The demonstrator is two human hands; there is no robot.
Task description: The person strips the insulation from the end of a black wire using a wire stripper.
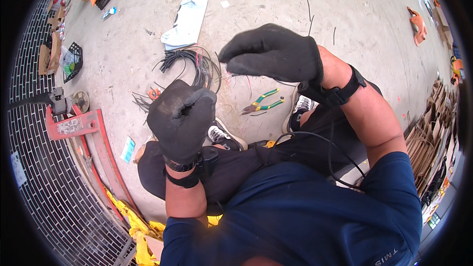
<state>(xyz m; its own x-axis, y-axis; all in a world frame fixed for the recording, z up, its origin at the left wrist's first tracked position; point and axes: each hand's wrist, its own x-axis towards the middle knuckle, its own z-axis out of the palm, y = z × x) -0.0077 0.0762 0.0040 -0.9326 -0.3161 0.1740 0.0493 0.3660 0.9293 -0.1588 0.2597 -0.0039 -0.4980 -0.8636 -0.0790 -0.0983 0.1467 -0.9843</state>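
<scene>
Black work gloves cover both hands. My left hand (181, 118) is curled above my left knee; its inside is hidden. Higher and to the right, my right hand (273, 53) reaches leftward, its fingers together and the thumb below them; whether a thin wire lies at its fingertips is unclear. Between the hands, beyond my shoes, a bundle of black cable (196, 67) lies on the concrete floor, with thin red wires beside it. Diagonal cutting pliers (263, 102) with green and yellow handles rest on the floor below my right hand, jaws pointing left.
A white plastic bag (190, 22) lies beyond the cable. At left are a red pallet jack (75, 125), a black basket (75, 61) and cardboard pieces (55, 53). Flattened cardboard (428, 133) is stacked at right. A black cable (330, 144) loops across my lap. Short black offcuts (309, 10) lie ahead.
</scene>
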